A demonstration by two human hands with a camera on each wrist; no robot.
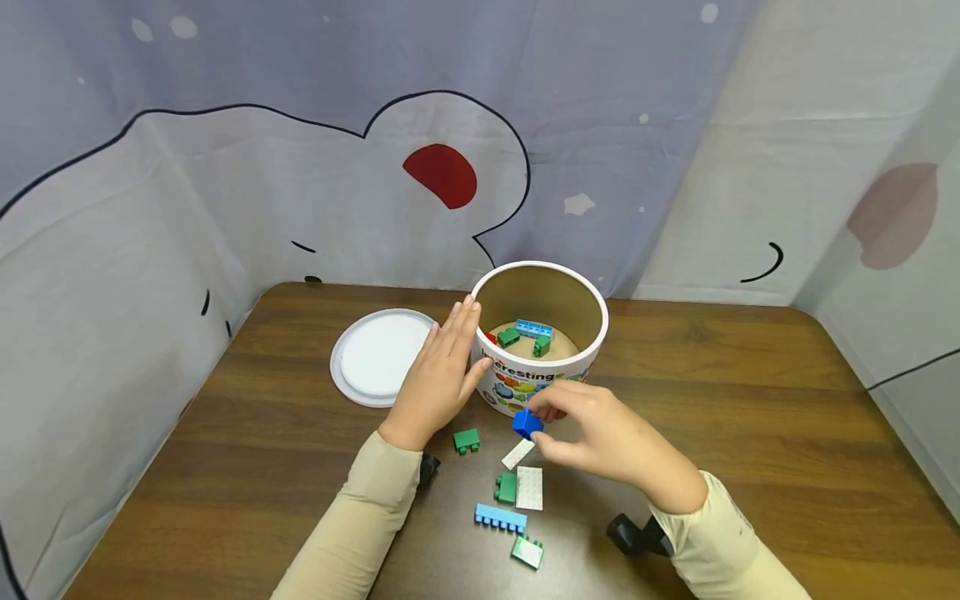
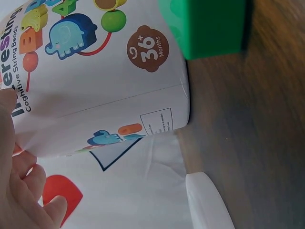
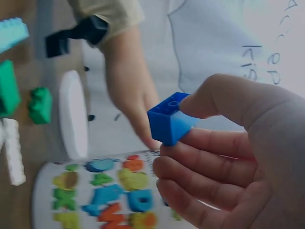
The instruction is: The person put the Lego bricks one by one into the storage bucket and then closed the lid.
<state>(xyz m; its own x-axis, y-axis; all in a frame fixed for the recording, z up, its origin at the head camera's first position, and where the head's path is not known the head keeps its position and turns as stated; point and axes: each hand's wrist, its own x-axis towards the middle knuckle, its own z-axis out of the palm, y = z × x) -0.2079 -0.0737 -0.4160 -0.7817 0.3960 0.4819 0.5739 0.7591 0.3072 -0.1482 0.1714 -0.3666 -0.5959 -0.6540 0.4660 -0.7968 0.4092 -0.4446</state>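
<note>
Right hand (image 1: 600, 429), lower centre-right of the frame: thumb and fingertips pinch a blue block (image 1: 527, 424); in the right wrist view its hollow underside is visible. The block looks nearly cubic, so no clear long axis can be read. Key relation, as I judge it: the block is held in front of the printed wall of the white bucket (image 1: 525, 377), below the rim in the frame, with the bucket's mouth straight up-frame from it; the right hand is the nearer one to the block. Left hand (image 1: 438, 371), left of the bucket: fingers extended and together, set against the bucket's left side, thumb toward the wall, no block in it. Inside the bucket, on its floor: a light blue brick (image 1: 534, 328), two green blocks (image 1: 508, 337) and a sliver of red. Below the bucket, lower centre of the tabletop (image 1: 750, 417): a green block (image 1: 467, 441), a narrow white piece (image 1: 517, 454), a white plate (image 1: 529, 488) beside a second green block (image 1: 506, 488), a long light blue brick (image 1: 500, 518) lying roughly crosswise, and a green-and-white piece (image 1: 528, 553). White lid (image 1: 382, 358) lies flat, left of the bucket. Printed cloth (image 1: 300, 192) fills the background.
</note>
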